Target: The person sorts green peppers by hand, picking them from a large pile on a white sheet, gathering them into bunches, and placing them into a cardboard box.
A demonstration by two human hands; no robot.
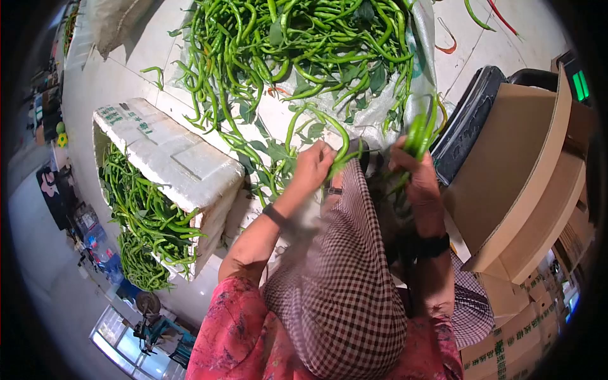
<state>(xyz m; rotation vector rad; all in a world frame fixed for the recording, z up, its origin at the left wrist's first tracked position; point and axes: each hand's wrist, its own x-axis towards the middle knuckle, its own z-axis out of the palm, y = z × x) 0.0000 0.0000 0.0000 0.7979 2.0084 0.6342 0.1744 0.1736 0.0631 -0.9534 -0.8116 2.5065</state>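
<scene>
A large pile of long green chili peppers point(304, 38), mixed with leaves, lies on a plastic sheet on the floor in front of me. My left hand point(313, 166) is closed at the near edge of the pile, its fingers pinching a curved green chili pepper point(341, 136). To its right, my right hand point(415, 171) is wrapped around a bunch of green chili peppers point(417, 134), slightly smeared by motion. Both hands are above my checkered trouser leg. Leafy pepper stems point(269, 152) lie just beyond my left hand.
At left, a white foam box point(171, 149) lies on its side with green peppers in its opening. An open cardboard box point(506, 164) stands on the right beside a dark crate edge point(472, 120). A sack point(117, 22) is at the far left; a red pepper point(503, 18) lies far right.
</scene>
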